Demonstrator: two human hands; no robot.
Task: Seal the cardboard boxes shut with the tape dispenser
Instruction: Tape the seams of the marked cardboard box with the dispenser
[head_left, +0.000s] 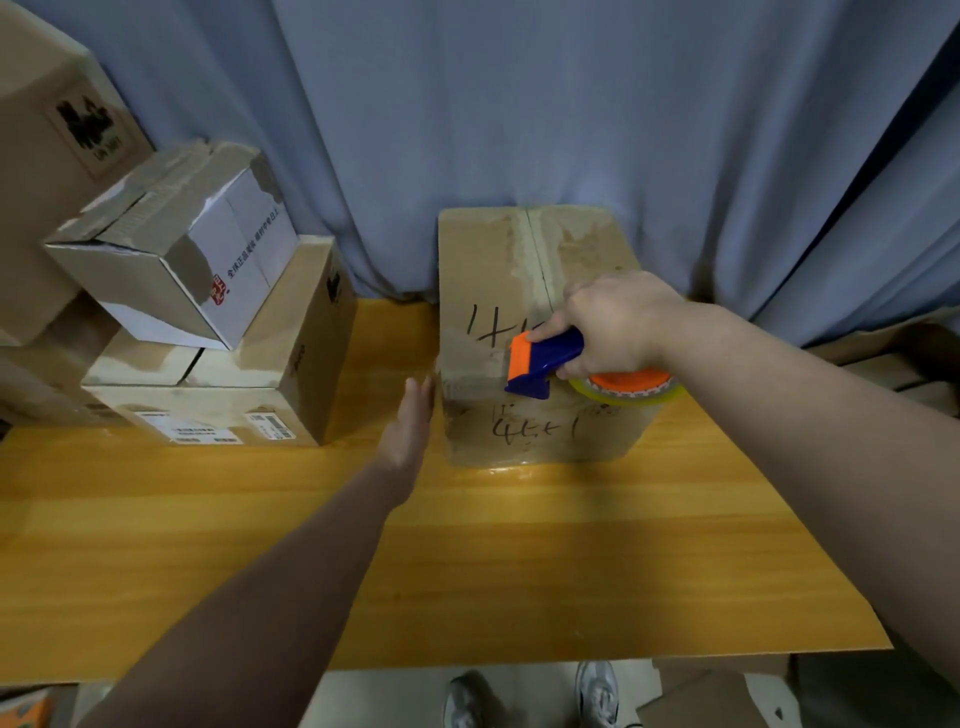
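**Status: box sealing, in progress**

1. Workpiece: brown cardboard box w/ black handwritten marks (493, 260) stands on the yellow wooden tabletop (467, 545), back against the blue-grey curtain (519, 104). Top flaps are down; ctr seam runs front to back.
2. Right hand (613, 322): fingers curled round the handle of the blue-and-orange plastic tape dispenser (545, 358). Dispenser head sits at the near top edge of the box, just beside the seam. The clear tape roll on its orange hub (631, 387) hangs in front of the box's upper front face.
3. Left hand (410, 426): flat, fingers straight, holding nothing. It lies against or just beside the left wall of the box; actual contact cannot be told.
4. Done: flaps closed. A paler band follows the seam; fresh tape or old residue cannot be told.
5. Left to do (judged): finish and cut the strip at the front edge, press it down.
6. Other boxes: the stacked cardboard boxes at left (291, 338), incl. the tilted white-and-brown box (208, 249) on top; sealed or not cannot be told.
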